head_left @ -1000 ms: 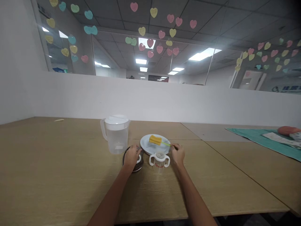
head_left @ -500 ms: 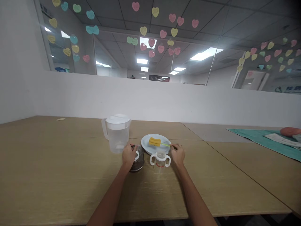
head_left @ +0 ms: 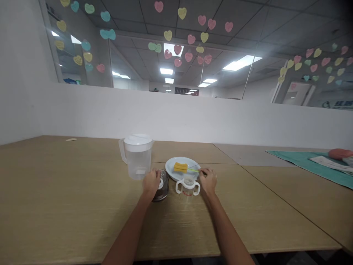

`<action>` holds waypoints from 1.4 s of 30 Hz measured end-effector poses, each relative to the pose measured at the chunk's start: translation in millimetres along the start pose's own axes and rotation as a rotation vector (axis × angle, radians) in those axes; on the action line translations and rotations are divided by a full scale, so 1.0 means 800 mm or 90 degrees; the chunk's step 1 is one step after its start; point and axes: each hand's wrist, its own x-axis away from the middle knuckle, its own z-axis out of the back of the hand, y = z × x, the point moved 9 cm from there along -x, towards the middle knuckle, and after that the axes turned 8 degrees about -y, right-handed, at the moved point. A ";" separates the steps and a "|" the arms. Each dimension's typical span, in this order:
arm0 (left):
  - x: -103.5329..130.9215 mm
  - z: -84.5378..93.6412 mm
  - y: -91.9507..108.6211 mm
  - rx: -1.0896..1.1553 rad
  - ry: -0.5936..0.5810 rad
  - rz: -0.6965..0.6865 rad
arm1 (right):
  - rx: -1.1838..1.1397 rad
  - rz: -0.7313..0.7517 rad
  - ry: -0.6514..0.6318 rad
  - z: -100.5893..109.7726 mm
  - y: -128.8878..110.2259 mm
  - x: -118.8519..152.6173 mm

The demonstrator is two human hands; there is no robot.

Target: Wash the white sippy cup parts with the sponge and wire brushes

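Observation:
My left hand [head_left: 151,183] is closed at the left side of a dark, see-through container [head_left: 164,188] with a white round part, and covers some of it. Between the fingers of my right hand [head_left: 208,178] is the thin yellow-green handle of a sponge brush [head_left: 180,168]. Its yellow sponge head is over the white plate [head_left: 169,173]; whether it touches the plate I cannot tell. Just in front of the plate stands a small clear baby bottle [head_left: 188,188] with two white handles, red print and an uncapped mouth. It sits between my hands, untouched.
A clear pitcher [head_left: 138,162] with a white lid stands behind my left hand. Far right, a teal cloth [head_left: 303,162] carries a reddish object [head_left: 340,154] and pale cloth. A small flat piece [head_left: 71,140] lies far left. A white wall [head_left: 176,117] rises behind the table.
The sponge head has shifted slightly left and down over the plate, with my right hand moving very little. My left hand has turned slightly at the dark container.

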 end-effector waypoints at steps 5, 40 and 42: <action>0.002 0.004 0.004 -0.044 0.001 0.000 | 0.005 0.002 0.000 0.000 -0.001 0.000; 0.012 -0.003 0.037 -0.130 -0.003 -0.120 | 0.048 0.000 -0.013 -0.003 -0.003 0.001; 0.012 -0.002 0.037 -0.126 -0.006 -0.118 | 0.048 -0.001 -0.014 -0.003 -0.003 0.001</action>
